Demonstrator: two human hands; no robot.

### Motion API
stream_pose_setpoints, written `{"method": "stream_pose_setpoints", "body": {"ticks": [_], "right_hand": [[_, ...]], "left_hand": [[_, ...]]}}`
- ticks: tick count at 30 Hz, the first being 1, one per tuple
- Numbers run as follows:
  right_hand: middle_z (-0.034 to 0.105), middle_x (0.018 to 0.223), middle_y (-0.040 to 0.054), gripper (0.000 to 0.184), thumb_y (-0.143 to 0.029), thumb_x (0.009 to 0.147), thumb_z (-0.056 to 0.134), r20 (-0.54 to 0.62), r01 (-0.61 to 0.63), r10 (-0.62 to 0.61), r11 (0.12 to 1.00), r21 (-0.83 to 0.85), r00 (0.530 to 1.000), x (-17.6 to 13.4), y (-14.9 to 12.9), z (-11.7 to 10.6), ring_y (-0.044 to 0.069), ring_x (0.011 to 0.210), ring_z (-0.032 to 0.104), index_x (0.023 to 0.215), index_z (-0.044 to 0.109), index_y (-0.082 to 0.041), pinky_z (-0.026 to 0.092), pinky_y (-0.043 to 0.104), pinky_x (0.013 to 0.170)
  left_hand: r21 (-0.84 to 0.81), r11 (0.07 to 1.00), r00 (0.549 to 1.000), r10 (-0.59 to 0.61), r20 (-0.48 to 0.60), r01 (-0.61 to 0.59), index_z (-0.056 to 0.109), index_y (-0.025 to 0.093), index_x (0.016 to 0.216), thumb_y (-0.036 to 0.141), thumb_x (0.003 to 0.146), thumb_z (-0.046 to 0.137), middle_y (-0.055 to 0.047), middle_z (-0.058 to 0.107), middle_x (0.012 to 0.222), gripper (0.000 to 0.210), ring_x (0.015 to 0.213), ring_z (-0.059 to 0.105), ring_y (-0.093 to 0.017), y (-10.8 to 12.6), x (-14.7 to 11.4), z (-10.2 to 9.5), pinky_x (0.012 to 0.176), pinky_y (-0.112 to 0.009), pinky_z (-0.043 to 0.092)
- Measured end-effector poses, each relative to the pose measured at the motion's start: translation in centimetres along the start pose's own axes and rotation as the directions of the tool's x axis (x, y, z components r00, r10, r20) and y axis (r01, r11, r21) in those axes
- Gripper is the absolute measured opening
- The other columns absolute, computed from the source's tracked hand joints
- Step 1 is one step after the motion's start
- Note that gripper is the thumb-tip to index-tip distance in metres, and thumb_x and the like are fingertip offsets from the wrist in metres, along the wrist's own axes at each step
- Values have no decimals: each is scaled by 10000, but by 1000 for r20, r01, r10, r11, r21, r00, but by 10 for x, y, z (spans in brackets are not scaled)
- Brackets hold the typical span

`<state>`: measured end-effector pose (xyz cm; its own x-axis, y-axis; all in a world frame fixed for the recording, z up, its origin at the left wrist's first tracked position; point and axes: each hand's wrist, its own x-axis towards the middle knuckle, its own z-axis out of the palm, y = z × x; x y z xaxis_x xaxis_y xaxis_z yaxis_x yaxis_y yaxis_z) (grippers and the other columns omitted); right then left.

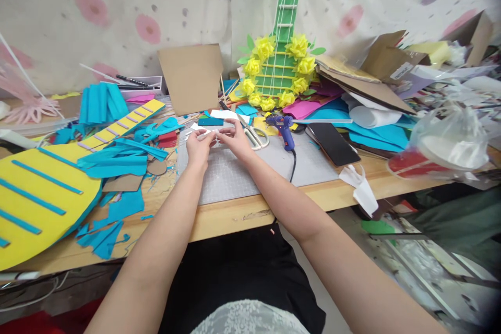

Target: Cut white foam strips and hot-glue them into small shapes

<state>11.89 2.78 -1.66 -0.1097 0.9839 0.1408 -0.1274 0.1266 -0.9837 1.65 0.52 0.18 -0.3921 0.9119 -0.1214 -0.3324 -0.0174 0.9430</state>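
Over the grey cutting mat (pixel 227 182), my left hand (pixel 198 149) and my right hand (pixel 236 140) meet, fingertips pinched on a small white strip (pixel 215 139), which looks like paper. The fingers cover most of it. Just right of my right hand lies a pair of scissors (pixel 261 139) with pale handles. Further right, a blue hot glue gun (pixel 285 129) rests on the mat with its cord running to the table's front edge. Beyond my fingers are a white paper piece (pixel 224 114) and a blue strip (pixel 210 121).
At left lies a yellow guitar shape (pixel 43 177) with blue strips, beside blue paper scraps (pixel 117 162). A green guitar shape (pixel 287 15) with yellow flowers stands at the back. A black phone (pixel 337 143) and a bagged red-and-white cup (pixel 426 156) are at right.
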Motion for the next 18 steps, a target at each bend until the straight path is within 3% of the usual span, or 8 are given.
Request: {"method": "stream_pose_setpoints", "body": {"ticks": [7,12,18], "right_hand": [[583,738,-62,478,-252,643,669,-70,14,-13,1000,16,997,1,2,0,98,629,599,1023,379,-236,522,279,665],[571,686,-73,392,-224,674,611,-55,-9,11,999,39,998,-1,-2,2,100,641,602,991,380,-225,516,264,644],[591,697,-66,460,-214,640,655,-22,20,-20,1000,-7,1000,-2,0,3,110,669,606,1015,388,-224,515,303,714]], "left_hand": [[20,1000,1000,12,-13,-12,441,173,791,115,610,694,7,626,613,316,570,631,-121,-1,0,0,620,-263,525],[-9,1000,998,-2,-56,1,391,189,785,97,611,690,10,635,623,358,620,655,-141,-1,2,-1,664,-286,527],[-75,997,996,-25,-89,18,359,198,740,78,616,673,14,636,628,358,647,657,-135,0,2,-1,680,-280,522]]}}
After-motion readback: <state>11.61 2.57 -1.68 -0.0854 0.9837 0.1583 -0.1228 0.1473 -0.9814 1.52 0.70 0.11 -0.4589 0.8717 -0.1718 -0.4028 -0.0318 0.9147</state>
